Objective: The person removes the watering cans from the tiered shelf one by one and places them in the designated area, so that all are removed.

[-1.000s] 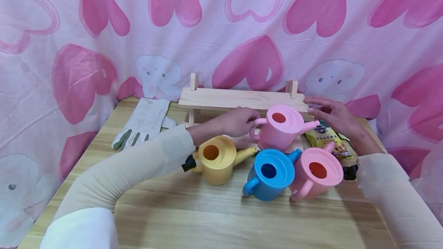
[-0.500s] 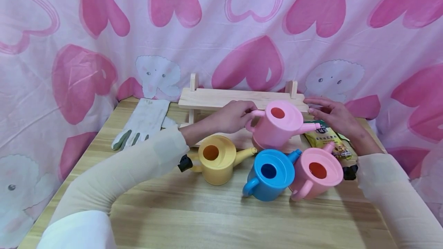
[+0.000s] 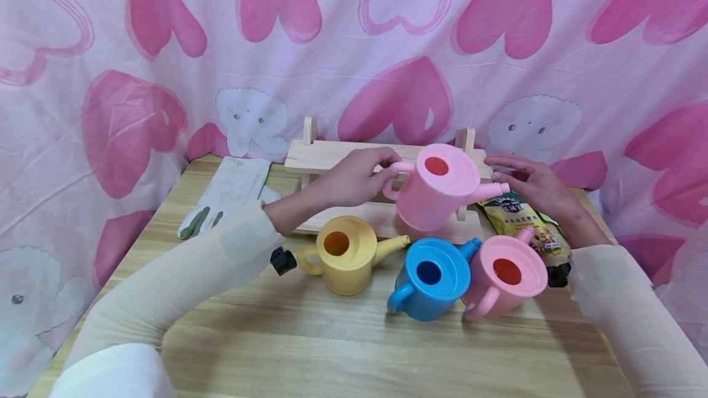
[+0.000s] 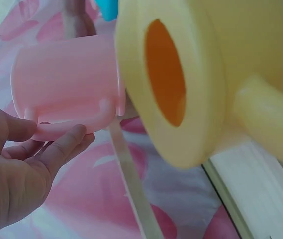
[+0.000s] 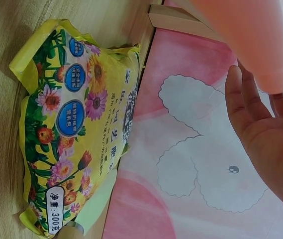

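Observation:
In the head view my left hand (image 3: 359,178) grips the handle of a pink watering can (image 3: 437,192), lifted in front of the wooden two-tier stand (image 3: 343,153). The left wrist view shows thumb and fingers curled about that handle (image 4: 61,130). My right hand (image 3: 539,186) is at the right end of the stand's upper board, fingers loosely extended; contact is unclear. The raised can's spout (image 5: 265,45) partly hides these fingers in the right wrist view. On the table stand a yellow watering can (image 3: 348,272), a blue watering can (image 3: 431,300) and a second pink watering can (image 3: 517,293).
A yellow bag with flower pictures (image 3: 517,217) lies below my right hand. White work gloves (image 3: 232,186) are at the table's back left. A heart-patterned curtain (image 3: 387,5) hangs behind and at both sides. The wooden table (image 3: 332,349) extends toward me.
My left hand has raised the pink watering can and drawn it slightly left, uncovering more of the lower board. My right hand and the other cans stay in place.

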Demonstrator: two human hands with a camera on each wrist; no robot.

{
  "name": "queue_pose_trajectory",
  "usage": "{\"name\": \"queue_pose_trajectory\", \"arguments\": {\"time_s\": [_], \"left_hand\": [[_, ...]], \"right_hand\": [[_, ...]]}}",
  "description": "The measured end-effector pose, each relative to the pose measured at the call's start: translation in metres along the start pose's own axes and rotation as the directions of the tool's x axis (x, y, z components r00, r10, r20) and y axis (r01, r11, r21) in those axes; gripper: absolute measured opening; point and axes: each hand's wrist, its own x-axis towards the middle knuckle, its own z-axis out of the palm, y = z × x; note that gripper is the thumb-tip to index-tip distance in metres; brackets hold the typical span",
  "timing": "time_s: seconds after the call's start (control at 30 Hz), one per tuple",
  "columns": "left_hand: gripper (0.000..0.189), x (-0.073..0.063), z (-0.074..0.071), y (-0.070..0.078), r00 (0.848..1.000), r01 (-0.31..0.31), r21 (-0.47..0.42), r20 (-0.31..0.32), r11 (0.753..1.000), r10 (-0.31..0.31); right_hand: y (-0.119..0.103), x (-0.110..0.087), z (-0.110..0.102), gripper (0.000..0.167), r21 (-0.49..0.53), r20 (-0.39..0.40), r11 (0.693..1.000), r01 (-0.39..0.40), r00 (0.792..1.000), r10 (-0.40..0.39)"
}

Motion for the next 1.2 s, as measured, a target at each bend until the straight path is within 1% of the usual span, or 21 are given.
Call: {"name": "queue_pose_trajectory", "arguments": {"time_s": [0.13, 0.27, 0.33, 0.4, 0.57, 0.67, 0.8, 0.9, 0.97, 1.2], "left_hand": [[0.019, -0.007, -0.01, 0.002, 0.999, 0.001, -0.011, -0.041, 1.0, -0.001], [0.02, -0.019, -0.02, 0.004, 0.997, 0.043, -0.042, -0.069, 0.998, -0.046], [0.021, -0.026, -0.026, 0.004, 0.994, 0.066, -0.056, -0.078, 0.996, -0.07], [0.022, -0.034, -0.032, 0.003, 0.992, 0.085, -0.072, -0.083, 0.994, -0.091], [0.022, -0.056, -0.045, -0.008, 0.987, 0.101, -0.119, -0.116, 0.988, -0.115], [0.022, -0.068, -0.051, -0.019, 0.984, 0.094, -0.169, -0.135, 0.981, -0.118], [0.025, -0.084, -0.058, -0.031, 0.979, 0.104, -0.244, -0.144, 0.964, -0.142], [0.026, -0.096, -0.062, -0.036, 0.971, 0.126, -0.267, -0.166, 0.955, -0.174], [0.025, -0.104, -0.065, -0.039, 0.964, 0.131, -0.265, -0.189, 0.955, -0.185], [0.027, -0.132, -0.074, -0.047, 0.947, 0.134, -0.269, -0.249, 0.954, -0.204]], "right_hand": [[-0.002, -0.001, 0.001, 0.047, 0.021, -0.003, 1.0, 0.013, 1.0, -0.013], [-0.002, -0.002, 0.002, 0.05, 0.043, -0.013, 0.999, -0.014, 1.0, 0.015], [-0.002, -0.002, 0.003, 0.053, 0.051, -0.015, 0.998, -0.028, 0.999, 0.029], [-0.001, -0.001, 0.005, 0.053, 0.057, -0.012, 0.998, -0.027, 1.0, 0.027], [-0.001, -0.001, 0.006, 0.048, 0.039, -0.007, 0.999, 0.026, 1.0, -0.026], [-0.002, 0.0, 0.005, 0.048, 0.032, -0.007, 0.999, 0.035, 0.999, -0.035], [-0.003, 0.001, 0.005, 0.049, 0.039, -0.008, 0.999, 0.031, 0.999, -0.031], [-0.002, 0.002, 0.005, 0.05, 0.034, -0.007, 0.999, 0.024, 1.0, -0.024], [-0.002, 0.002, 0.005, 0.05, 0.033, -0.006, 0.999, 0.019, 1.0, -0.019], [0.001, 0.004, 0.005, 0.05, 0.021, -0.001, 1.0, 0.014, 1.0, -0.014]]}}
